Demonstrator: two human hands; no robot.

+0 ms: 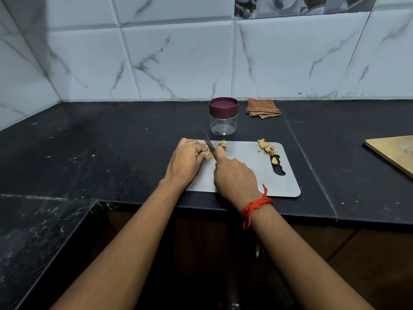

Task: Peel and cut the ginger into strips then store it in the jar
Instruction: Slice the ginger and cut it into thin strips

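Note:
A grey metal cutting board (pixel 250 175) lies on the black counter. My left hand (pixel 186 162) presses a yellow piece of ginger (pixel 209 155) onto the board's far left corner. My right hand (pixel 234 175) grips a knife (pixel 209 144) whose blade rests against that ginger. A small cut ginger bit (pixel 222 144) lies just right of the blade. Peels and scraps (pixel 266 147) are heaped at the board's far right. Behind the board stands a clear jar (pixel 223 125) with its maroon lid (pixel 223 106) on.
A folded checked cloth (pixel 263 108) lies by the tiled wall, right of the jar. A wooden board (pixel 395 155) juts in at the right edge. One yellow bit (pixel 274 161) sits in the board's handle slot. The counter's front edge runs just under my wrists.

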